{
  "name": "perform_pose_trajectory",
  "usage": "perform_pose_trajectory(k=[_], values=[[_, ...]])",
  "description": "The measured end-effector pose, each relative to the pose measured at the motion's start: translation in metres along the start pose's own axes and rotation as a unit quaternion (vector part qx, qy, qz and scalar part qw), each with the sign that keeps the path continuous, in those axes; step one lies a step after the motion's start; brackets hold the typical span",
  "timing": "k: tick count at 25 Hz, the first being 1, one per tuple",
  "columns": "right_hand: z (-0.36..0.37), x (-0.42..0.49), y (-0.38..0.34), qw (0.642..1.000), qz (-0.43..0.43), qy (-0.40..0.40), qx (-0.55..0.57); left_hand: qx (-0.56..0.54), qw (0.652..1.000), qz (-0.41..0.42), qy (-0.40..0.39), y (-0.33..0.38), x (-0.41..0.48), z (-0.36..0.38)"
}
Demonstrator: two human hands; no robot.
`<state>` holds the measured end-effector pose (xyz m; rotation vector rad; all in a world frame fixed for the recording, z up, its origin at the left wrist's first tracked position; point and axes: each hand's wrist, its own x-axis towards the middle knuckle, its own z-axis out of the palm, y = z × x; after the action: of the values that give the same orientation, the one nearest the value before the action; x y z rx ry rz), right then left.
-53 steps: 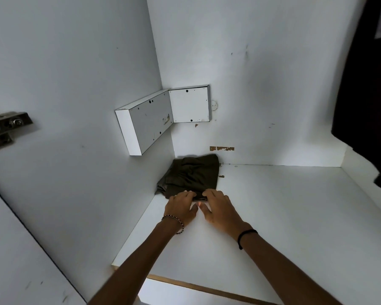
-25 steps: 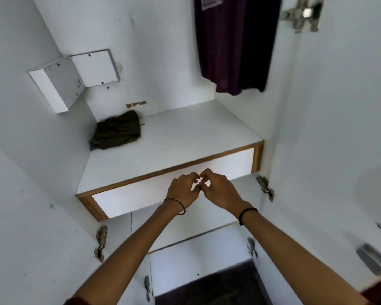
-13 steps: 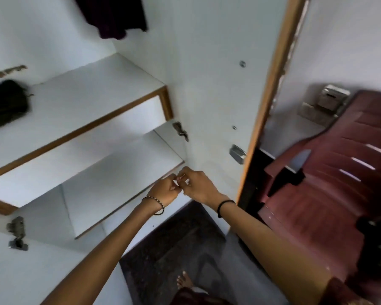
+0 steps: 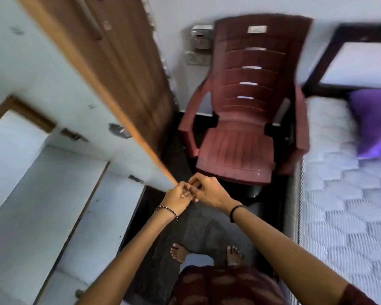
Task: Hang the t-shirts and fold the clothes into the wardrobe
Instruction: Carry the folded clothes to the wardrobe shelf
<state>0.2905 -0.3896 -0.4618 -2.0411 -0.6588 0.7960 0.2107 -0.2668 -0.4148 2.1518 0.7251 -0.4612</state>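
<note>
My left hand (image 4: 178, 199) and my right hand (image 4: 209, 192) meet in front of me, low in the view, with fingers curled and touching each other. Neither holds any cloth. They hover just past the lower corner of the open wardrobe door (image 4: 121, 67), whose wood edge runs diagonally down to them. The white wardrobe shelves (image 4: 40, 194) lie to the left. No garment shows in this view.
A maroon plastic chair (image 4: 240, 111) stands against the wall straight ahead, its seat bare. A bed (image 4: 350, 212) with a pale patterned mattress and a purple pillow (image 4: 375, 122) fills the right side. My bare feet (image 4: 179, 252) stand on the dark floor between wardrobe and bed.
My hands left the folded olive garment on the wardrobe shelf and came together. My view swung right, from the wardrobe interior to the chair and bed.
</note>
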Motion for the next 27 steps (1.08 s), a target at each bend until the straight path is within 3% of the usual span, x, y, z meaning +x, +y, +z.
perform_pose_trajectory(k=[6, 13, 21, 27], values=[[-0.059, -0.068, 0.071, 0.972, 0.108, 0.181, 0.103, 0.081, 0.986, 0.102, -0.104, 0.078, 0.024, 0.08], [-0.102, -0.154, 0.143, 0.899, 0.208, 0.346, 0.167, 0.151, 0.932, 0.207, -0.256, 0.151, 0.038, 0.185], [-0.094, -0.253, 0.228, 0.773, 0.281, 0.502, 0.269, 0.216, 0.845, 0.278, -0.402, 0.178, 0.026, 0.315], [-0.076, -0.339, 0.298, 0.699, 0.297, 0.562, 0.327, 0.228, 0.798, 0.278, -0.483, 0.185, -0.01, 0.42]])
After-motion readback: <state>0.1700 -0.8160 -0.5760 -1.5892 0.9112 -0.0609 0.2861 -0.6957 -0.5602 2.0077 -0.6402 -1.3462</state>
